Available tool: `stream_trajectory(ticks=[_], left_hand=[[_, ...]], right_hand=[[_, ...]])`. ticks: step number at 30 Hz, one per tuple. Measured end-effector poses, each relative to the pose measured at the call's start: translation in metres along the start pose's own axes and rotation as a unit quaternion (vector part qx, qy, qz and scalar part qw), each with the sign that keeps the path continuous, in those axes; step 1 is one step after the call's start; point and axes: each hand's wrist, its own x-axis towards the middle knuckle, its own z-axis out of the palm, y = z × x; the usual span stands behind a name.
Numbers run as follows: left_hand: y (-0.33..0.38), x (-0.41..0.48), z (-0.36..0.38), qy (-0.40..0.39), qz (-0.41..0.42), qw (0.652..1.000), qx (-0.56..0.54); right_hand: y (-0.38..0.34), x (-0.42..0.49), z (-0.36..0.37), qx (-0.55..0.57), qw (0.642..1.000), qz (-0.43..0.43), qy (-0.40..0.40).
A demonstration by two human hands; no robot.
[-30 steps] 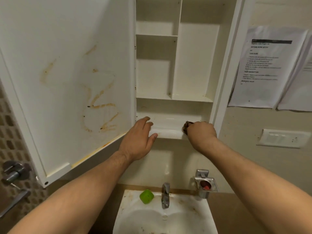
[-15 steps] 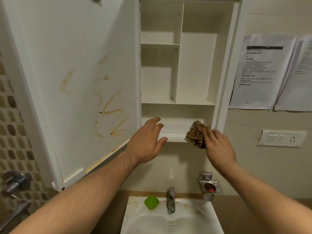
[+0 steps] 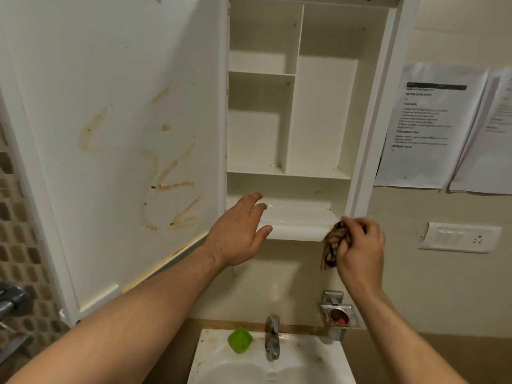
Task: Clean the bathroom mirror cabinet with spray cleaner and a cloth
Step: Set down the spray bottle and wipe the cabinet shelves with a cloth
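Door [image 3: 116, 151] of the mirror cabinet hangs wide open on the left, and it's a mess: orange-brown streaks smeared across its inner face, more staining along the bottom edge. Moving right, the left hand [image 3: 238, 234] is spread flat, fingers apart, palm resting against the front lip of the bottom shelf [image 3: 299, 220], gripping nothing. Above it the cabinet [image 3: 327, 112] compartments stand bare and look fairly clean. Further right, the change: the right hand [image 3: 360, 248] has pulled off the shelf's right end and dropped just below its corner, fingers closed around the brown patterned cloth [image 3: 333, 245], which dangles bunched from the fist. A second ago that cloth was pressed to the shelf edge; now it's clear of it. That reads to me as the shelf pass finishing, perhaps a regather of the cloth before the next stroke. Biggest job left, by my judgement, is that stained door. No spray bottle in view. Below, a green cap-like object [image 3: 239, 340] sits on the sink [image 3: 310, 353] beside the tap [image 3: 272, 339].
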Motion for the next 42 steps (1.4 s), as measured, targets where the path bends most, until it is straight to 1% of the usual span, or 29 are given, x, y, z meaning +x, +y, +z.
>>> stream_trajectory(ticks=[2, 3, 5, 6, 7, 8, 9, 10, 11, 12, 14, 16, 17, 20, 22, 23, 24, 25, 27, 28, 29, 31, 33, 36, 37, 39, 40, 41, 42], left_hand=[[0.002, 0.002, 0.006, -0.005, -0.004, 1.000, 0.000], [0.003, 0.003, 0.010, -0.010, -0.004, 1.000, 0.001], [0.006, 0.006, 0.015, -0.019, -0.003, 1.000, -0.001], [0.007, 0.007, 0.018, -0.022, -0.003, 1.000, -0.001], [0.009, 0.008, 0.021, -0.021, -0.006, 1.000, 0.005], [0.010, 0.008, 0.024, -0.017, -0.013, 1.000, 0.017], [0.011, 0.007, 0.025, -0.008, -0.021, 0.999, 0.032], [0.012, 0.006, 0.026, 0.001, -0.031, 0.998, 0.048], [0.011, 0.003, 0.027, 0.010, -0.041, 0.997, 0.063], [0.010, 0.001, 0.028, 0.016, -0.047, 0.996, 0.073], [0.003, -0.008, 0.030, 0.019, -0.066, 0.996, 0.059], [-0.004, -0.018, 0.031, 0.042, -0.089, 0.995, 0.011], [-0.006, -0.022, 0.030, 0.054, -0.098, 0.994, -0.014], [-0.008, -0.032, 0.020, 0.076, -0.105, 0.989, -0.063], [-0.008, -0.036, 0.009, 0.085, -0.101, 0.988, -0.078], [-0.007, -0.037, 0.004, 0.093, -0.104, 0.987, -0.084], [-0.006, -0.037, -0.002, 0.103, -0.110, 0.985, -0.089], [-0.006, -0.037, -0.004, 0.112, -0.116, 0.982, -0.094], [-0.004, -0.038, -0.011, 0.128, -0.126, 0.979, -0.099], [-0.004, -0.040, -0.014, 0.135, -0.130, 0.977, -0.099], [-0.004, -0.042, -0.017, 0.141, -0.131, 0.977, -0.095], [-0.004, -0.046, -0.018, 0.136, -0.133, 0.978, -0.084], [-0.001, -0.049, -0.016, 0.127, -0.142, 0.979, -0.074], [0.004, -0.052, -0.010, 0.114, -0.130, 0.982, -0.075], [0.004, -0.055, -0.006, 0.104, -0.117, 0.985, -0.075], [-0.001, -0.060, 0.001, 0.079, -0.096, 0.990, -0.063], [-0.005, -0.065, 0.003, 0.067, -0.094, 0.992, -0.054], [-0.009, -0.068, 0.006, 0.059, -0.098, 0.992, -0.046], [-0.012, -0.070, 0.008, 0.054, -0.104, 0.992, -0.040]], right_hand=[[0.002, 0.023, 0.000, -0.005, 0.999, -0.036, 0.024], [0.001, 0.033, 0.004, -0.008, 0.998, -0.067, 0.015], [-0.003, 0.051, 0.011, -0.034, 0.988, -0.147, -0.043], [-0.005, 0.062, 0.016, -0.088, 0.969, -0.219, -0.072], [-0.009, 0.072, 0.021, -0.157, 0.939, -0.290, -0.100], [-0.011, 0.084, 0.027, -0.232, 0.903, -0.338, -0.131], [-0.015, 0.093, 0.033, -0.309, 0.870, -0.349, -0.161], [-0.020, 0.100, 0.038, -0.365, 0.851, -0.326, -0.189], [-0.028, 0.105, 0.045, -0.390, 0.848, -0.288, -0.214], [-0.034, 0.107, 0.052, -0.404, 0.850, -0.245, -0.235], [-0.050, 0.102, 0.065, -0.407, 0.864, -0.139, -0.260], [-0.063, 0.095, 0.081, -0.363, 0.891, -0.071, -0.263], [-0.068, 0.091, 0.091, -0.339, 0.900, -0.057, -0.269], [-0.097, 0.072, 0.116, -0.306, 0.903, -0.052, -0.297], [-0.122, 0.054, 0.131, -0.305, 0.898, -0.023, -0.316], [-0.134, 0.045, 0.139, -0.261, 0.913, -0.020, -0.313], [-0.148, 0.035, 0.146, -0.198, 0.931, -0.036, -0.303], [-0.162, 0.027, 0.152, -0.111, 0.940, -0.046, -0.319], [-0.177, 0.020, 0.155, 0.017, 0.937, -0.080, -0.340], [-0.180, 0.024, 0.154, 0.054, 0.928, -0.086, -0.359], [-0.179, 0.030, 0.153, 0.055, 0.916, -0.120, -0.378], [-0.174, 0.040, 0.143, 0.055, 0.896, -0.147, -0.416], [-0.168, 0.042, 0.134, 0.062, 0.889, -0.139, -0.431], [-0.157, 0.039, 0.119, 0.108, 0.897, -0.140, -0.406], [-0.149, 0.041, 0.111, 0.127, 0.891, -0.138, -0.413], [-0.125, 0.051, 0.091, 0.182, 0.861, -0.121, -0.459], [-0.113, 0.054, 0.081, 0.199, 0.852, -0.116, -0.469], [-0.104, 0.059, 0.073, 0.202, 0.861, -0.123, -0.451], [-0.098, 0.063, 0.069, 0.202, 0.882, -0.117, -0.409]])
